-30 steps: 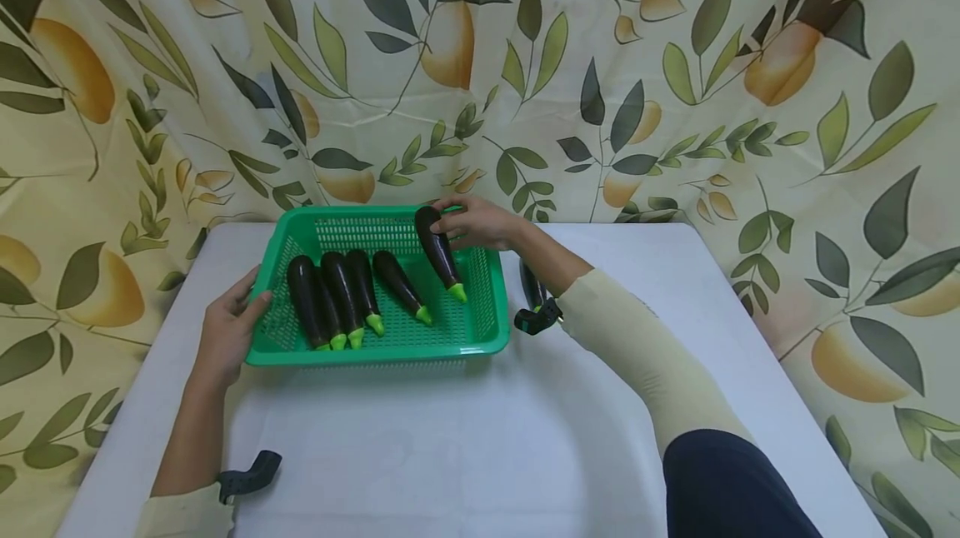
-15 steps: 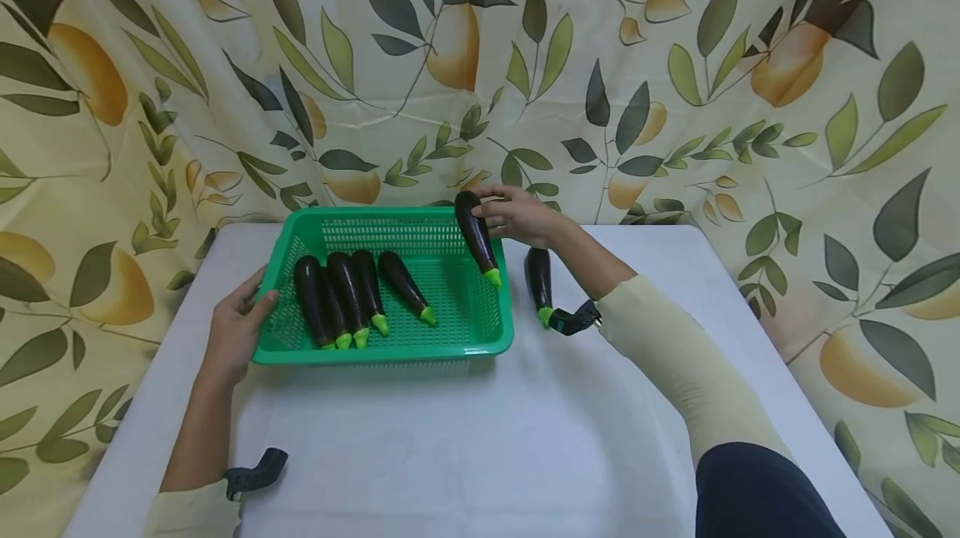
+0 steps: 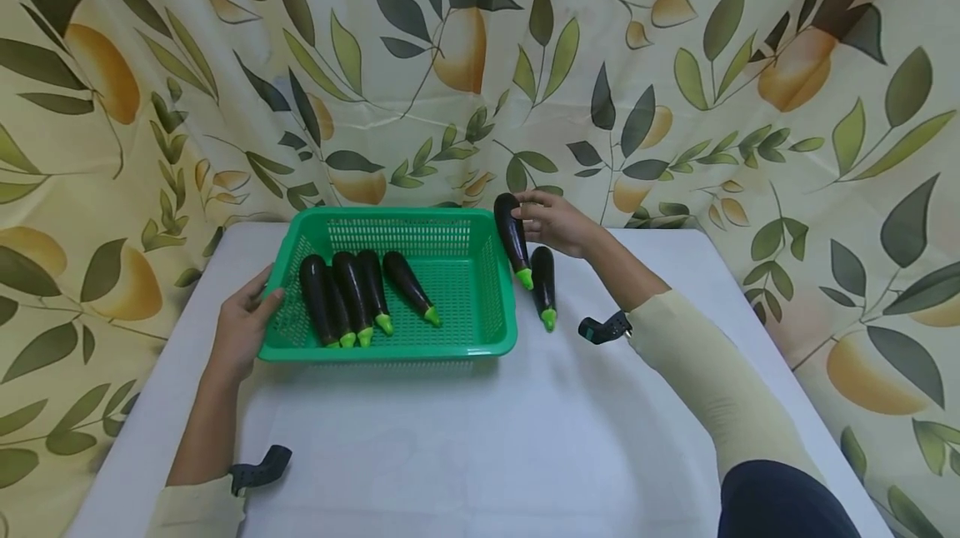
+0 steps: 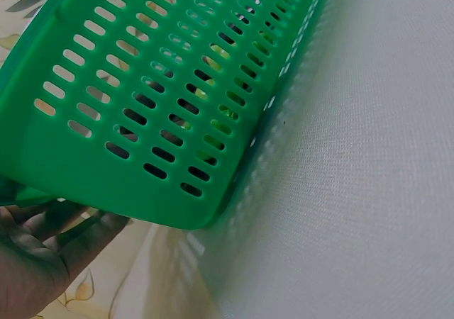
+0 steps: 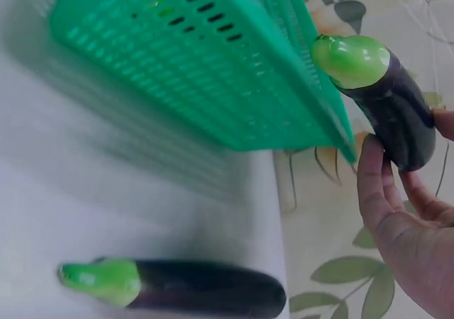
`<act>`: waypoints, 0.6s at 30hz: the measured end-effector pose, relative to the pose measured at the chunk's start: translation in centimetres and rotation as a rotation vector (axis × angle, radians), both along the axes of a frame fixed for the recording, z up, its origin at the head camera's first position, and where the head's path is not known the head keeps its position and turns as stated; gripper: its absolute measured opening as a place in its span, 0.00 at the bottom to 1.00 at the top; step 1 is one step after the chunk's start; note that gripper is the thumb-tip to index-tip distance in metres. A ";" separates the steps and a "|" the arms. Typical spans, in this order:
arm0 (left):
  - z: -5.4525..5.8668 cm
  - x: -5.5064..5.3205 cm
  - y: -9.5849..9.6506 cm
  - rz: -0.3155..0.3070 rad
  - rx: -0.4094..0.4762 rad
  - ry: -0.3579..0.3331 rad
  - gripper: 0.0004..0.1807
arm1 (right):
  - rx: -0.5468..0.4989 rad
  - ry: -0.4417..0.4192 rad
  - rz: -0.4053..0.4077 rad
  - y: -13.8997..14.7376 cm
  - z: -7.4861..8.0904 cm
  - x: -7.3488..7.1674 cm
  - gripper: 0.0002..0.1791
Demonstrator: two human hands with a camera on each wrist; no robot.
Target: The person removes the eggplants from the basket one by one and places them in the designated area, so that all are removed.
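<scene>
My right hand point(image 3: 558, 226) pinches an eggplant point(image 3: 513, 236) by its thick dark end, just outside the right rim of the green plastic basket point(image 3: 405, 352). The green stem end points down and toward me; in the right wrist view this eggplant point(image 5: 401, 117) hangs off the table. Thumb over the rim, my left hand point(image 3: 242, 326) grips the basket's left side; its fingers point(image 4: 92, 244) show under the rim in the left wrist view. Several eggplants point(image 3: 348, 292) lie in the basket's left half and middle. Another eggplant point(image 3: 544, 288) rests on the table right of the basket.
The table point(image 3: 450, 455) has a white cover. A curtain point(image 3: 570, 88) printed with fruit and leaves hangs behind and at both sides. A black wrist mount point(image 3: 604, 327) sits on my right forearm, and another mount point(image 3: 260, 469) on my left.
My right hand has carried the eggplant from above the basket rightward past its right rim. The eggplant on the table has come into full view. My left hand keeps its hold on the basket.
</scene>
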State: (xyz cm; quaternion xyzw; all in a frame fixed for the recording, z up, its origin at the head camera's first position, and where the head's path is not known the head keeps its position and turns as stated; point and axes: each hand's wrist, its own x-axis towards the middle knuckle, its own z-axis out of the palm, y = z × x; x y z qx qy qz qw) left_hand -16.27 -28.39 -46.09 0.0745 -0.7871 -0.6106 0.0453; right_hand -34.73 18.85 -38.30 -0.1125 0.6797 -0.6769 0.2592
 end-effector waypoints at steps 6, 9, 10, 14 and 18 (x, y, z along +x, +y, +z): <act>0.0 0.1 0.0 -0.002 -0.004 0.003 0.32 | 0.025 -0.026 -0.057 1.6 -0.8 0.0 0.28; 0.0 0.2 0.1 -0.002 -0.006 0.010 0.32 | 0.055 -0.030 -0.069 2.5 -1.0 0.2 0.28; 0.0 0.2 0.1 -0.001 -0.008 0.012 0.32 | 0.061 -0.033 -0.072 2.7 -1.1 0.2 0.29; 0.0 0.3 0.1 0.000 -0.010 0.018 0.32 | 0.084 -0.039 -0.087 3.9 -1.3 0.3 0.32; 0.0 0.2 0.1 -0.004 -0.002 0.023 0.32 | 0.093 -0.049 -0.114 4.9 -1.4 0.3 0.30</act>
